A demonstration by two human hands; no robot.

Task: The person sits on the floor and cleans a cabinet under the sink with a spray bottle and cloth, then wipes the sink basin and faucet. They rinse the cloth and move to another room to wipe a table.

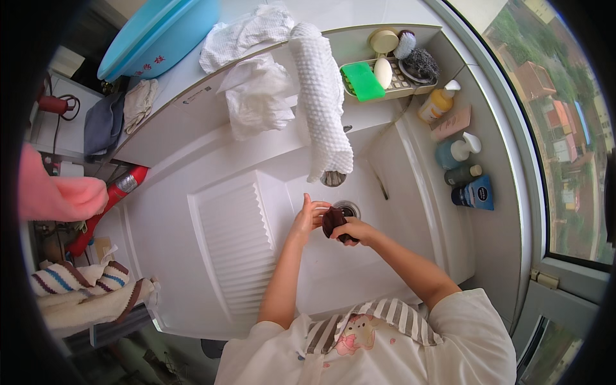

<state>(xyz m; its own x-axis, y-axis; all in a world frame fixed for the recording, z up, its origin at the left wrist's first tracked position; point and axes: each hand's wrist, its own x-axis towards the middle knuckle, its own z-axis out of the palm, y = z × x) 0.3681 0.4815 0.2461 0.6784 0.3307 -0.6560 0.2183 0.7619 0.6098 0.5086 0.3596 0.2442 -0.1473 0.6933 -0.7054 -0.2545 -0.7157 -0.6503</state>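
My right hand (358, 232) grips a dark maroon object (333, 221), whose exact kind I cannot tell, over the white sink basin (337, 274). Just left of it is my left hand (308, 219), fingers spread and thumb up. Its fingertips come close to the maroon object; whether they touch is unclear. Behind both hands lies the metal drain (347, 209), partly covered by the maroon object. A white textured towel (317, 96) hangs down towards the basin, and a round metal fitting (334, 178) shows under its lower end.
A ribbed washboard (236, 245) is moulded left of the basin. At the back right, a soap rack (353, 94) holds a green sponge (363, 81), white soap (383, 73) and a steel scourer (421, 63). Several bottles, including a yellow pump bottle (438, 103), line the right ledge beside the window.
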